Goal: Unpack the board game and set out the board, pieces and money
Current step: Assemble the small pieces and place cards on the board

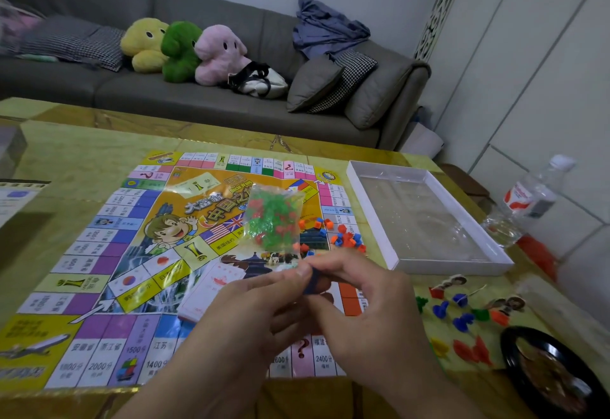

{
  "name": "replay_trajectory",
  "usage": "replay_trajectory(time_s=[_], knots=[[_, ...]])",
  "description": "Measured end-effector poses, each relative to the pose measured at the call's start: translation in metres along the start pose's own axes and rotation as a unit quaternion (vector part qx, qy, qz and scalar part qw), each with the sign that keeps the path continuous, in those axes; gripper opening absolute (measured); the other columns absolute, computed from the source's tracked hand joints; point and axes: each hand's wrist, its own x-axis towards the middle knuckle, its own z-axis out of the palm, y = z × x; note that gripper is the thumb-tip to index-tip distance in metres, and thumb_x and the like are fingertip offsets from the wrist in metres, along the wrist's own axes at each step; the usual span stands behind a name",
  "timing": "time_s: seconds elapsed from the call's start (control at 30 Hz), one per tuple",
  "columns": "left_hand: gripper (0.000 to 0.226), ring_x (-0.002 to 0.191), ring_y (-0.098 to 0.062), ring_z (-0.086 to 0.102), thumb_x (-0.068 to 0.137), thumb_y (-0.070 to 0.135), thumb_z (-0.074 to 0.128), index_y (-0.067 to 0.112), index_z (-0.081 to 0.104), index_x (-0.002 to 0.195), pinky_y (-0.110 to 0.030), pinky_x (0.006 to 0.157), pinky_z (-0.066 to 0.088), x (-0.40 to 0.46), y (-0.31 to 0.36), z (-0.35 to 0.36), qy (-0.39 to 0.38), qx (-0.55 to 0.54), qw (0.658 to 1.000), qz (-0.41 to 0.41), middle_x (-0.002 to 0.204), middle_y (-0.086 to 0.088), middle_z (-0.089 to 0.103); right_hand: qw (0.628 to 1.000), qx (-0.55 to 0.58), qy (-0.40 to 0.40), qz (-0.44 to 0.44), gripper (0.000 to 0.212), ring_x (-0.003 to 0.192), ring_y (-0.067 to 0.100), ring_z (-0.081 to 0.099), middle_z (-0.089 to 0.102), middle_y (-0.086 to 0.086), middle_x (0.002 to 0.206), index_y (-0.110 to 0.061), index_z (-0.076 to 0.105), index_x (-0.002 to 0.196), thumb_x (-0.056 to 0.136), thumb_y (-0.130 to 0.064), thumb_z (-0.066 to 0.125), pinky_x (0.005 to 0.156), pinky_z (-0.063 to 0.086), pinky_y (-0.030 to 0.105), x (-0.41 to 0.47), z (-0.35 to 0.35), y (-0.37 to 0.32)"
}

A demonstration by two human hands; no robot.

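I see both my hands over the near edge of the board (99, 253): left hand (251, 313) and right hand (359, 299) together pinch one clear bag (272, 217) of green and red pieces, upright. One white box tray (363, 187) lies beside the board's right edge.

**Count of Items in View**

One game board (99, 253); one bag of green and red pieces (272, 217); one card deck (211, 286); one white box tray (429, 220); three plush toys (180, 50); one water bottle (531, 194); two hands (363, 303).
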Motion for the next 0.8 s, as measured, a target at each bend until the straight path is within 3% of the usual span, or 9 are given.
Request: replay_trajectory(time_s=[0.17,0.23,0.3,0.37,0.43,0.53,0.7,0.8], knots=[[0.025,0.09,-0.034,0.079,0.083,0.008,0.074,-0.005,0.073,0.105,-0.04,0.08,0.06,0.002,0.003,-0.003,0.043,0.026,0.998,0.026,0.096,-0.023,0.079,0.989,-0.086,-0.105,0.051,0.043,0.116,-0.02,0.056,0.067,-0.037,0.119,-0.042,0.069,0.126,0.089,-0.028,0.083,0.087,0.041,-0.004,0.012,-0.011,0.0],[0.016,0.088,-0.033,0.079,0.09,0.003,0.07,-0.003,0.072,0.105,-0.037,0.075,0.062,0.002,0.005,-0.003,0.068,0.03,0.997,0.033,0.093,-0.021,0.079,0.985,-0.108,-0.103,0.093,0.04,0.111,-0.016,0.06,0.069,-0.034,0.119,-0.045,0.067,0.128,0.093,-0.03,0.079,0.085,0.049,0.004,0.027,-0.023,0.009],[0.012,0.084,-0.032,0.08,0.094,0.002,0.067,0.0,0.072,0.104,-0.035,0.068,0.061,0.001,0.01,-0.003,0.08,0.04,0.995,0.036,0.09,-0.019,0.08,0.979,-0.148,-0.038,0.135,0.031,0.099,-0.007,0.067,0.072,-0.023,0.114,-0.039,0.07,0.121,0.098,-0.018,0.071,0.074,0.057,0.014,0.051,-0.033,0.031],[0.011,0.082,-0.032,0.08,0.096,0.001,0.064,0.001,0.072,0.104,-0.037,0.068,0.059,0.002,0.013,-0.003,0.086,0.034,0.995,0.028,0.087,-0.018,0.079,0.953,-0.241,-0.016,0.184,0.036,0.097,0.003,0.065,0.07,-0.01,0.12,-0.031,0.068,0.125,0.099,-0.006,0.067,0.061,0.055,0.018,0.078,-0.04,0.058],[0.01,0.081,-0.033,0.08,0.098,0.0,0.061,0.0,0.069,0.106,-0.039,0.068,0.057,0.004,0.014,-0.004,0.088,0.02,0.996,0.014,0.087,-0.018,0.079,0.916,-0.337,-0.054,0.21,0.041,0.102,0.013,0.064,0.068,-0.001,0.126,-0.026,0.067,0.13,0.096,-0.005,0.07,0.064,0.059,0.027,0.102,-0.041,0.083],[0.011,0.079,-0.031,0.08,0.099,0.002,0.062,0.001,0.068,0.108,-0.037,0.064,0.057,0.008,0.014,-0.006,0.084,0.017,0.996,0.006,0.088,-0.016,0.08,0.864,-0.445,-0.108,0.212,0.037,0.1,0.02,0.065,0.069,0.003,0.12,-0.029,0.073,0.123,0.088,-0.019,0.079,0.077,0.064,0.042,0.124,-0.038,0.106],[0.01,0.069,-0.026,0.078,0.097,0.002,0.064,0.001,0.07,0.104,-0.032,0.055,0.057,0.012,0.016,-0.007,0.075,0.009,0.997,0.009,0.085,-0.015,0.08,0.833,-0.491,-0.163,0.196,0.022,0.09,0.017,0.067,0.074,-0.002,0.104,-0.028,0.074,0.106,0.086,-0.035,0.079,0.074,0.064,0.039,0.135,-0.027,0.113],[0.008,0.068,-0.025,0.077,0.097,0.003,0.065,0.002,0.07,0.103,-0.031,0.055,0.058,0.014,0.014,-0.008,0.07,0.015,0.997,0.012,0.085,-0.014,0.08,0.831,-0.494,-0.166,0.194,0.021,0.092,0.02,0.066,0.074,-0.001,0.104,-0.027,0.072,0.105,0.085,-0.03,0.078,0.079,0.063,0.041,0.132,-0.02,0.117]])
